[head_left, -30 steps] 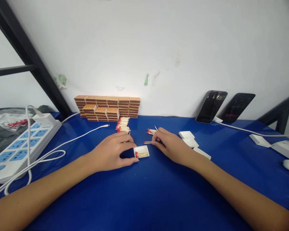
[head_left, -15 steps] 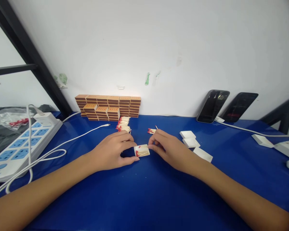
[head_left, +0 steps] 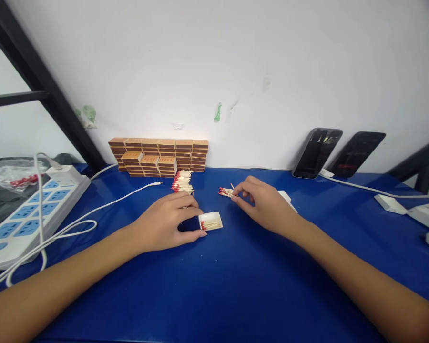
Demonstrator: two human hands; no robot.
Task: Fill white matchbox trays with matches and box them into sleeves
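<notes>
My left hand [head_left: 169, 219] holds a small white matchbox tray [head_left: 211, 216] by its left end, between thumb and fingers. Several red-headed matches [head_left: 211, 226] lie along the tray's near side, heads to the left. Beyond and to the right of it, my right hand [head_left: 259, 200] has its thumb and index finger closed at the bare ends of a small bunch of matches [head_left: 225, 191] on the blue table. One match there points up at an angle. A larger pile of matches [head_left: 182, 181] lies beyond my left hand.
Stacked brown matchboxes [head_left: 157, 155] stand against the wall. White trays [head_left: 285, 196] are partly hidden behind my right hand. A power strip [head_left: 32, 214] with white cables [head_left: 93, 221] lies at the left. Two dark phones [head_left: 316, 153] lean on the wall at the right.
My right hand has moved from the tray to the small bunch of matches, up and to the right. The matches near the tray's far side now lie out of sight or with the rest.
</notes>
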